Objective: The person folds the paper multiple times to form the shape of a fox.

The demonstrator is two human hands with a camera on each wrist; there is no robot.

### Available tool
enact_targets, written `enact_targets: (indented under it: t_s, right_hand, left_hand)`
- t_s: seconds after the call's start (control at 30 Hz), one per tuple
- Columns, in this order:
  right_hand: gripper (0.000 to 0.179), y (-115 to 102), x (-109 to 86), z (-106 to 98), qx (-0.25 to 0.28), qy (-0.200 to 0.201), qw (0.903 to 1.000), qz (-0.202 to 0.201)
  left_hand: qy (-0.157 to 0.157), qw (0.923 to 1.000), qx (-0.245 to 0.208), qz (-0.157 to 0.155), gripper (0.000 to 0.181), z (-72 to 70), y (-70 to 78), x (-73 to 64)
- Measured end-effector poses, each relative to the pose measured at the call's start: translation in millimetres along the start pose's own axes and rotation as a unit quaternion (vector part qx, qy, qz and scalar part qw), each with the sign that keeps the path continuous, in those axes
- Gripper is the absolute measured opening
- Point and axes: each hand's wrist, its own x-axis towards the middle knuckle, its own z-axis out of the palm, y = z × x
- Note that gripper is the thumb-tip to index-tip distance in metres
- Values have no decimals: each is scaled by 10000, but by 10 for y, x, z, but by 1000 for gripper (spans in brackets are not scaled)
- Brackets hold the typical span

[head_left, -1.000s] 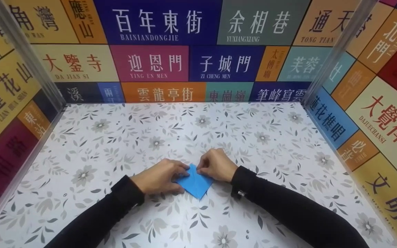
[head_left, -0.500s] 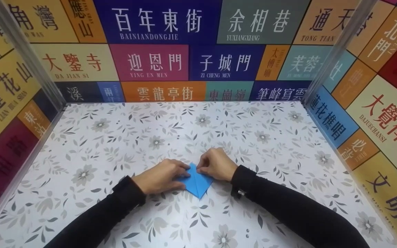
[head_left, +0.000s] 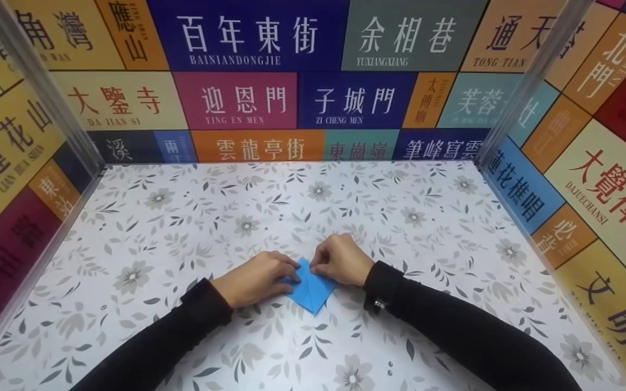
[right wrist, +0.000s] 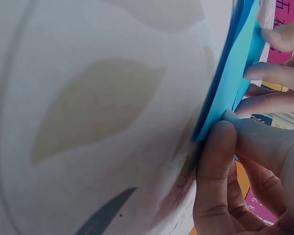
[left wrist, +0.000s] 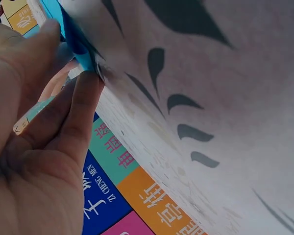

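Observation:
A small piece of folded blue paper (head_left: 313, 296) lies on the table, one corner toward the person, with a crease running down its middle. My left hand (head_left: 257, 276) rests its fingertips and thumb on the paper's left side. In the left wrist view, a flap of the blue paper (left wrist: 86, 58) stands slightly raised by those fingers. My right hand (head_left: 344, 260) pinches the paper's upper right edge between thumb and index finger, its other fingers curled in. Seen from the right wrist, the blue paper (right wrist: 229, 73) shows several layers. The fingertips hide parts of its upper edges.
The tabletop (head_left: 269, 347) wears a white covering with grey flowers and leaves. Upright panels with colourful Chinese signs (head_left: 237, 100) enclose the back and both sides. Clear strips (head_left: 530, 81) run up the back corners.
The left thumb has drawn up from the paper's lower left side toward the fingers, and the left hand has shifted slightly. The right hand keeps its pinch in the same place.

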Motion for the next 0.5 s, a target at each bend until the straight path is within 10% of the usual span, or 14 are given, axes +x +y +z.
enact_targets:
  t_s: [0.5]
  right_hand:
    - [6, -7, -5, -3, 91, -63, 9999, 93]
  left_hand:
    - [-26, 9999, -117, 11, 22, 13, -27, 36]
